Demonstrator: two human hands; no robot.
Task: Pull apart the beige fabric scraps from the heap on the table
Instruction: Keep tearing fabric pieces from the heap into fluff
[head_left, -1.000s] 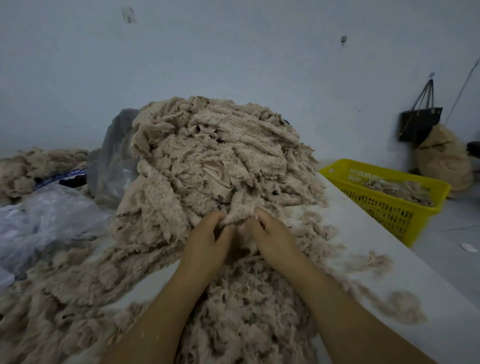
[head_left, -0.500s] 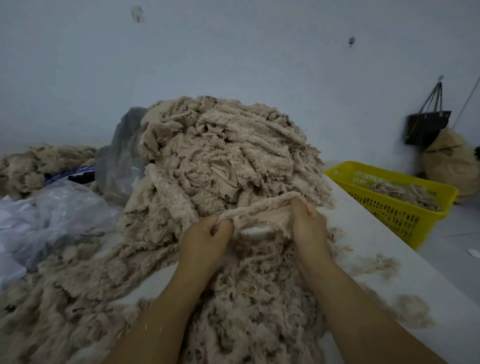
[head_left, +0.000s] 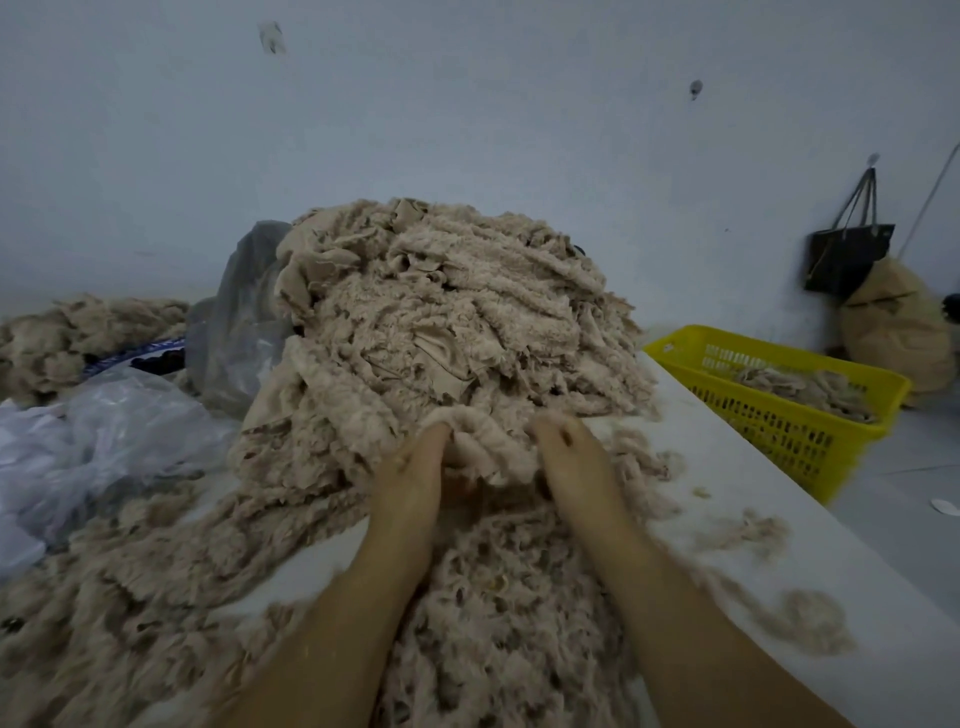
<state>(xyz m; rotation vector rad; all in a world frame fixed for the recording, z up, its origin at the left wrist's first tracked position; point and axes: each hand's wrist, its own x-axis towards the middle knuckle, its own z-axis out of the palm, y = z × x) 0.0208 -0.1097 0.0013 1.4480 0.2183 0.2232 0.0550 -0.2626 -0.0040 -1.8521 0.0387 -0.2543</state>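
A tall heap of beige fleecy fabric scraps (head_left: 447, 317) rises in the middle of the white table (head_left: 727, 499). At its near foot, my left hand (head_left: 415, 478) and my right hand (head_left: 571, 462) each grip one end of a beige scrap (head_left: 491, 447) that is bunched between them. The fingertips of both hands are buried in the fabric. A lower spread of pulled scraps (head_left: 498, 613) lies between my forearms, toward the near edge.
A yellow plastic basket (head_left: 810, 436) holding some scraps stands right of the table. Clear plastic bags (head_left: 104, 441) and a grey bag (head_left: 244, 312) lie to the left, with another beige pile (head_left: 78, 332) behind. A black bag (head_left: 847, 254) hangs on the wall.
My hands first spread apart, stretching a scrap between them. They have now come back together at the heap's foot, with the scrap bunched between them.
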